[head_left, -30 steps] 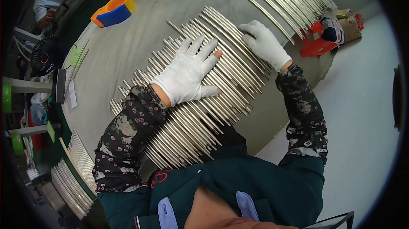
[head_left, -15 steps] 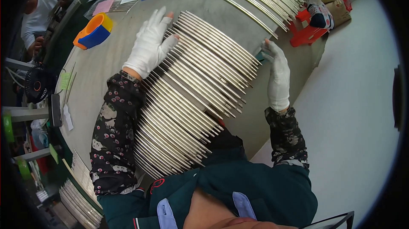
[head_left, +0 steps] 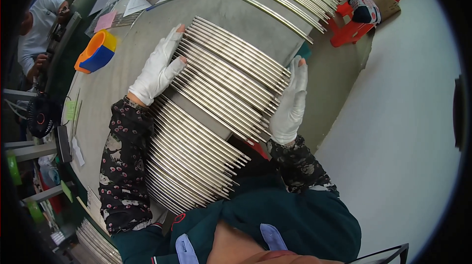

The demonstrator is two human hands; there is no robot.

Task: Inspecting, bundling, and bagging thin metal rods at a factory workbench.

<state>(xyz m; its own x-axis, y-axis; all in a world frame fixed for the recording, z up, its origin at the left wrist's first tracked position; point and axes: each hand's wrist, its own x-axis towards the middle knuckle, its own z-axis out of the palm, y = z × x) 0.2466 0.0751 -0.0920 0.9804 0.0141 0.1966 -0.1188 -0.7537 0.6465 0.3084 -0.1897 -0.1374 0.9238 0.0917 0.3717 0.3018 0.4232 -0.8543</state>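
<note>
Squaring up the row of metal rods [head_left: 231, 84] mid-tabletop.
Left hand [head_left: 156, 70] and right hand [head_left: 290, 104] open, flat against opposite rod ends (gripping nothing); next likely an even inward press, without skewing the nearer batch [head_left: 189, 165].

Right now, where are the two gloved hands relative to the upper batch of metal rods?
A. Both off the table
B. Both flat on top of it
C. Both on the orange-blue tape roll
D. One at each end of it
D: the left hand presses one end of the rods and the right hand the other.
</note>
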